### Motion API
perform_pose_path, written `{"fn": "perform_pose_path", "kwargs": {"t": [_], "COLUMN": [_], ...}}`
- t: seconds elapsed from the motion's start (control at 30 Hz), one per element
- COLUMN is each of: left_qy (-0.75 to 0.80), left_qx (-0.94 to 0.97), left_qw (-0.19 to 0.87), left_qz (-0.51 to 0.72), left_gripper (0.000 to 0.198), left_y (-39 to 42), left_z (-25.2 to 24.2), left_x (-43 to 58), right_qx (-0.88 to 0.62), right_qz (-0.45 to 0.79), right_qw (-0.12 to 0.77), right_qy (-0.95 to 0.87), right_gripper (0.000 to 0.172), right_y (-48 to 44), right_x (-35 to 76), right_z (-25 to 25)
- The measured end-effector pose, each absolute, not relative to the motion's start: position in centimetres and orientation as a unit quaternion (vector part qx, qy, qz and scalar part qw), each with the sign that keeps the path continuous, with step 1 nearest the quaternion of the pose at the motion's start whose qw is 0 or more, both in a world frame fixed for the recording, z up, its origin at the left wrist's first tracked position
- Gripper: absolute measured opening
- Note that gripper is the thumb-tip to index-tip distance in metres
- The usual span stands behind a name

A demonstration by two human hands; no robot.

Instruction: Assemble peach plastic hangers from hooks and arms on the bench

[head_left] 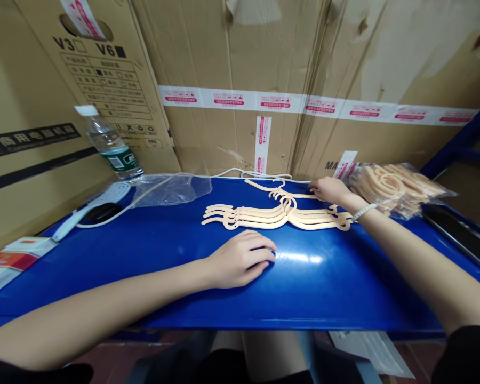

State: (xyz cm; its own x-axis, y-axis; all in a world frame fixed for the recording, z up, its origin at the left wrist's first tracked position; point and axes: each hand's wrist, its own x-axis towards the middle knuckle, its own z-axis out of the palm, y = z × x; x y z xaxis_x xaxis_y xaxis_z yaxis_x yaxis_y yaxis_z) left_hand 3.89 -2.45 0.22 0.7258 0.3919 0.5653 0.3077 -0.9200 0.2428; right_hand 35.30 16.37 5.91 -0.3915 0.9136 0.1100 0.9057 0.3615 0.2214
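Observation:
Several cream hangers [260,217] lie overlapped in a row on the blue table [164,298], their hooks bunched at the middle. Behind them another hanger [260,185] lies near the back edge. My right hand [330,190] reaches over to the right end of that rear hanger, its fingers bent round the tip; a beaded bracelet circles the wrist. My left hand [243,260] rests palm down on the table in front of the row, fingers slightly curled and apart, holding nothing.
Bagged hangers [400,184] lie at the back right, beside a dark phone [464,232]. At left are a water bottle [118,154], clear plastic bag [168,189], pale brush [74,218], black mouse-like object [104,212] and small box [18,258]. Cardboard [224,138] stands behind.

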Motion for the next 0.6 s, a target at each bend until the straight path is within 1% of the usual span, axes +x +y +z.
{"fn": "perform_pose_path", "kwargs": {"t": [0.13,0.2,0.23,0.33,0.37,0.4,0.47,0.53,0.6], "left_qy": [0.189,0.193,0.196,0.205,0.208,0.214,0.241,0.280,0.303], "left_qx": [0.923,0.917,0.914,0.898,0.892,0.884,0.864,0.831,0.784], "left_qw": [0.090,0.112,0.127,0.183,0.202,0.220,0.254,0.303,0.375], "left_qz": [0.324,0.330,0.333,0.343,0.348,0.352,0.362,0.373,0.391], "left_gripper": [0.018,0.018,0.019,0.019,0.019,0.019,0.020,0.022,0.023], "left_y": [-2.3,-2.3,-2.3,-2.2,-2.2,-2.2,-2.1,-2.0,-1.8], "left_z": [0.2,0.2,0.3,0.7,0.8,0.9,0.9,0.8,0.5], "left_x": [3.8,3.8,3.8,3.8,3.8,3.8,3.9,4.0,4.1], "right_qx": [0.519,0.493,0.478,0.431,0.425,0.418,0.399,0.367,0.333], "right_qz": [0.128,0.128,0.124,0.066,0.025,-0.029,-0.172,-0.317,-0.415], "right_qw": [-0.041,-0.099,-0.148,-0.360,-0.410,-0.442,-0.485,-0.487,-0.453], "right_qy": [0.844,0.855,0.857,0.825,0.807,0.793,0.759,0.726,0.716], "right_gripper": [0.034,0.035,0.034,0.026,0.024,0.022,0.021,0.026,0.028], "right_y": [14.7,13.2,12.3,9.0,7.8,6.6,4.4,2.6,1.1], "right_x": [35.2,35.1,34.9,33.6,33.0,32.2,30.4,28.5,26.8], "right_z": [7.5,8.2,8.4,8.5,8.3,8.0,7.2,6.3,5.2]}}
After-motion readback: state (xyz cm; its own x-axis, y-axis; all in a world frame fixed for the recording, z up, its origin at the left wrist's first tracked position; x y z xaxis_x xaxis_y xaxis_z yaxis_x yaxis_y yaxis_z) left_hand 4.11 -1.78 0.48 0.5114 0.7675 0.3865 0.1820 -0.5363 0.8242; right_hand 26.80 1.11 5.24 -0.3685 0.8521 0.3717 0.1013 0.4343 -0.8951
